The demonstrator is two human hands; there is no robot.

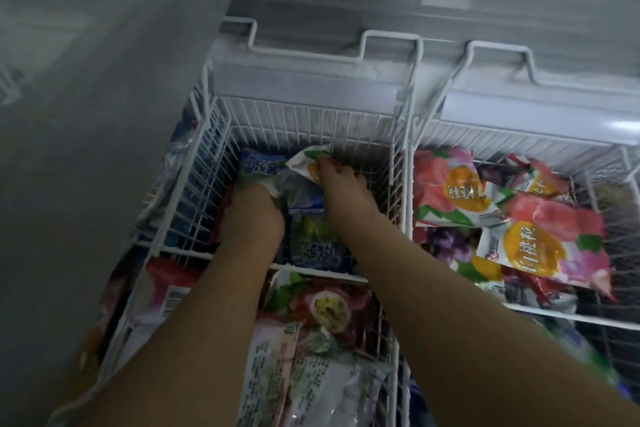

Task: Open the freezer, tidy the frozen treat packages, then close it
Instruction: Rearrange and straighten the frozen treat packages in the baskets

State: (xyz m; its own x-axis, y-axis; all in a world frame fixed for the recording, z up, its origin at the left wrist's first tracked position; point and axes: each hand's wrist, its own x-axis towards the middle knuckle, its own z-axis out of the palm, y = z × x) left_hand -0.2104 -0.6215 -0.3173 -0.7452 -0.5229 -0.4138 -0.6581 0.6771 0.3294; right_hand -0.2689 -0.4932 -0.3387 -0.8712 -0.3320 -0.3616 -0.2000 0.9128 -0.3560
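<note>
Both hands are reaching into the open freezer's [304, 85] far basket [311, 121]. The right hand [341, 184] is pinching a white-green packet [306, 160]. The left hand [254, 213] is digging among blue packets [259, 166], with its fingers hidden, so I can't tell its grip.

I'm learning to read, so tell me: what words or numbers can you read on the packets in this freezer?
"白桃粒": orange circle on the pink packet, right basket.
Same words, upside down: the pink packet behind.
Blue packet: white letters, too blurred.
Barcode on the near left packet: digits too small.
White packet pinched by the right hand: nothing readable.
</note>
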